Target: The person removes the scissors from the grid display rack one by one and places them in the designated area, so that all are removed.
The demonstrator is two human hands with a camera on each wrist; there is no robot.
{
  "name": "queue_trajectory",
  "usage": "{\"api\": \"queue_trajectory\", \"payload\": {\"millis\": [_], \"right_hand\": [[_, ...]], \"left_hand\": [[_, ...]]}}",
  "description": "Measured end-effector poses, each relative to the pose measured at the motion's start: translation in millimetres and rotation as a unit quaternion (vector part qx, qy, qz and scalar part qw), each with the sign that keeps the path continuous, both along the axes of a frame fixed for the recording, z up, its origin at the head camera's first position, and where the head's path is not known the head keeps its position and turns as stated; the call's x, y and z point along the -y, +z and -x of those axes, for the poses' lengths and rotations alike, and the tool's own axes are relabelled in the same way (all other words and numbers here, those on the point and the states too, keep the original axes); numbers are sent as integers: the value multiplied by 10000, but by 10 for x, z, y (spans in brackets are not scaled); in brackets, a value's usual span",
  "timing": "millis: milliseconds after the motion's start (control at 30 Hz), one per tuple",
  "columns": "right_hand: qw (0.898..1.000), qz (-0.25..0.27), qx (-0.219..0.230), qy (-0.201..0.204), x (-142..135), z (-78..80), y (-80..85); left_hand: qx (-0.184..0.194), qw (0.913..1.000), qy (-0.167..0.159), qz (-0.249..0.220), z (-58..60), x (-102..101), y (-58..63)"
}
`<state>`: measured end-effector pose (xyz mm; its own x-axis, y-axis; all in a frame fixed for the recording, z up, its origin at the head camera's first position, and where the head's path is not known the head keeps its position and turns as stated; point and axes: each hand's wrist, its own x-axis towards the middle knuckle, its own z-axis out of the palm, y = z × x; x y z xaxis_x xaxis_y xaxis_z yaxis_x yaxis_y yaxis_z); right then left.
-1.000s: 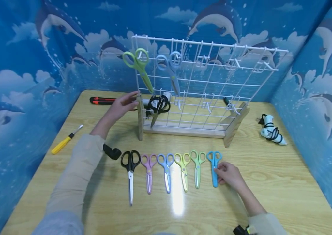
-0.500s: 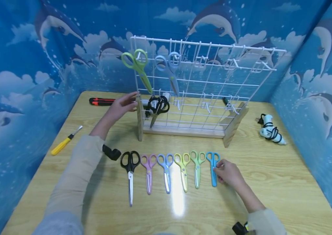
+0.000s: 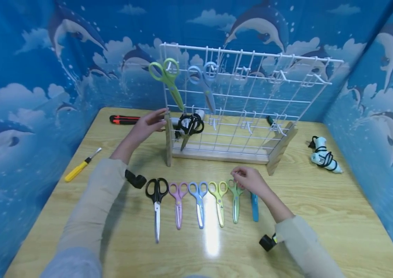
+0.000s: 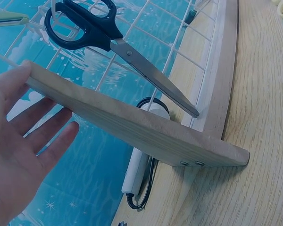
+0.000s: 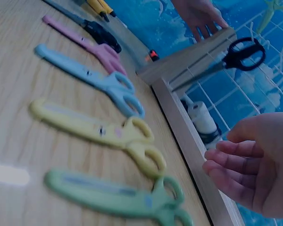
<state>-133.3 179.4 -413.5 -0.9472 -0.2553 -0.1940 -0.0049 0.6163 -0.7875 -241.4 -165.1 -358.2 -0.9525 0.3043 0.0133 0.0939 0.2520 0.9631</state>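
Observation:
My left hand (image 3: 146,125) rests its fingertips on the upper end of the rack's left wooden side (image 4: 132,125), fingers fairly straight. Loosely bent and holding nothing, my right hand (image 3: 250,180) is above the handles of the green scissors (image 3: 236,204). It partly covers the blue scissors (image 3: 254,208) at the row's right end. Leftward lie yellow scissors (image 3: 220,210), light blue scissors (image 3: 199,208), pink scissors (image 3: 178,210) and black-handled scissors (image 3: 157,220). On the white wire rack (image 3: 252,96) hang lime-green scissors (image 3: 171,83), grey-blue scissors (image 3: 205,83) and another black-handled pair (image 4: 85,28).
Several white hooks stick out from the rack. A yellow-handled screwdriver (image 3: 78,170) lies at the left, a black and red cutter (image 3: 123,120) behind the left arm. A pale cord-wrapped tool (image 3: 323,155) lies far right. A white corded tool (image 4: 137,172) lies behind the rack.
My right hand has left the blue scissors and moved left and away from me, over the green scissors' handles. The left hand stays at the rack's side. The head view has shifted slightly.

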Motion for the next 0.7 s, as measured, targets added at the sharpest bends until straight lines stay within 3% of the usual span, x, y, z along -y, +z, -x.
{"api": "queue_trajectory", "payload": {"millis": [200, 333, 433, 700], "right_hand": [[9960, 759, 225, 416, 425, 310, 45], [9880, 1455, 122, 506, 706, 454, 88], [9814, 1880, 72, 393, 896, 546, 96], [9648, 2620, 196, -100, 1228, 702, 84]], "left_hand": [[14, 10000, -26, -23, -12, 0, 20], [44, 10000, -38, 25, -101, -29, 125], [83, 10000, -35, 14, -154, -52, 191], [138, 9999, 3, 16, -167, -61, 220]]}}
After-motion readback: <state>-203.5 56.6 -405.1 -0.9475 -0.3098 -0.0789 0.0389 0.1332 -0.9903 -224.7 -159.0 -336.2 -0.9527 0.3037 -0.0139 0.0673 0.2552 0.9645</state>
